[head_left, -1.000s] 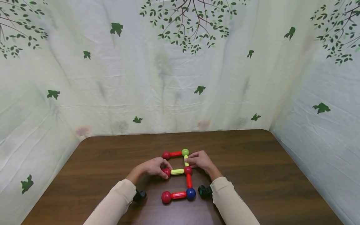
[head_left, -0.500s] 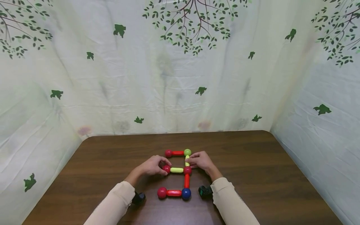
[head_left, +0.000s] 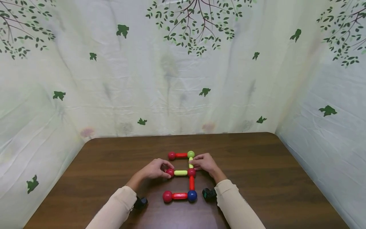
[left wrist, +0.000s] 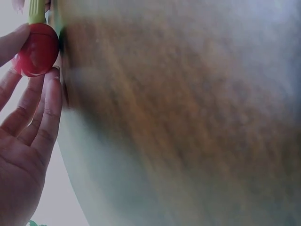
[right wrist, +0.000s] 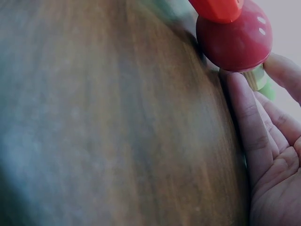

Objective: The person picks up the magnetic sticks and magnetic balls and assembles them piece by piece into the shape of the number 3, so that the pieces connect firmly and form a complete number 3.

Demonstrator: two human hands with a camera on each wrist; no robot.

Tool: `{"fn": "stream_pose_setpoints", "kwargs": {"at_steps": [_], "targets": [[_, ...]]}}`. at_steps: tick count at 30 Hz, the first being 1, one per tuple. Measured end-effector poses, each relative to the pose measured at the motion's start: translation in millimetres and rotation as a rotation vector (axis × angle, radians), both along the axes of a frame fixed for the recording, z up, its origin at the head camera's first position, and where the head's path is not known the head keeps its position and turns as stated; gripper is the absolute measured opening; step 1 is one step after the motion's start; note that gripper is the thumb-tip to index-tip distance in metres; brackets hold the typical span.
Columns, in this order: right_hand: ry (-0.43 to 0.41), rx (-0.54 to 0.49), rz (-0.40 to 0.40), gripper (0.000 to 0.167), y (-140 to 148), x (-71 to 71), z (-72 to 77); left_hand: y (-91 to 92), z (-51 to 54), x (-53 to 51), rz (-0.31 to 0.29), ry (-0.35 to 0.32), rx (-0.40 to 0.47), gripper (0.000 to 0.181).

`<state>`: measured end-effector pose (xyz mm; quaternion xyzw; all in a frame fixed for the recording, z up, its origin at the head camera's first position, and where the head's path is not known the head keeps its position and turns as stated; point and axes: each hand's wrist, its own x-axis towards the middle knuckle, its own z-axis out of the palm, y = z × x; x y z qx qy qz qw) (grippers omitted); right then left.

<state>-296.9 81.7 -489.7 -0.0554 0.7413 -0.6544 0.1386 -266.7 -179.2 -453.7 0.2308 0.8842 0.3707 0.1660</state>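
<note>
A ball-and-rod toy figure shaped like a 3 lies on the table. My left hand [head_left: 155, 168] holds the red ball [head_left: 170, 172] at the left end of the middle yellow rod [head_left: 180, 173]; in the left wrist view, thumb and fingers surround this ball [left wrist: 40, 51]. My right hand [head_left: 206, 163] pinches the upright yellow rod [head_left: 191, 163], between the green ball [head_left: 191, 154] and the centre red ball [head_left: 191, 172]. Below, a red rod [head_left: 192, 183] runs to the blue ball [head_left: 192, 196]. Another red rod [head_left: 179, 196] joins that to the bottom red ball [head_left: 167, 196].
The figure's top arm is a red rod [head_left: 181, 155] ending in a red ball [head_left: 171, 156]. A brown wooden table [head_left: 257, 178] extends around it. White cloth [head_left: 171, 95] with leaf prints hangs behind and at the sides. Each wrist wears a black camera [head_left: 209, 194].
The figure's lower part has shifted slightly, and its bottom arm, tilted before, now lies nearly level. My left hand has edged away from me with its ball. The right hand has kept its hold.
</note>
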Motion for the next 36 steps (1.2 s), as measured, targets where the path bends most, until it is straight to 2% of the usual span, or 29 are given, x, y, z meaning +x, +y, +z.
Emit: {"fn": "stream_pose_setpoints", "kwargs": {"at_steps": [5,18,26,36], "targets": [[0.009,-0.004,0.011,0.024,-0.5,-1.1,0.5,-1.2,-1.6,1.3,-0.001,0.01,0.01,0.03],[0.011,0.002,-0.013,0.024,-0.5,0.4,2.1,-2.0,-6.1,7.9,-0.004,0.085,0.025,0.03],[0.017,-0.004,-0.039,0.024,-1.4,1.7,-2.5,-2.6,-8.6,8.3,-0.006,0.086,0.034,0.03],[0.035,0.023,-0.044,0.025,-1.1,3.3,-0.5,-3.0,-8.5,8.4,-0.008,0.104,0.044,0.03]]}}
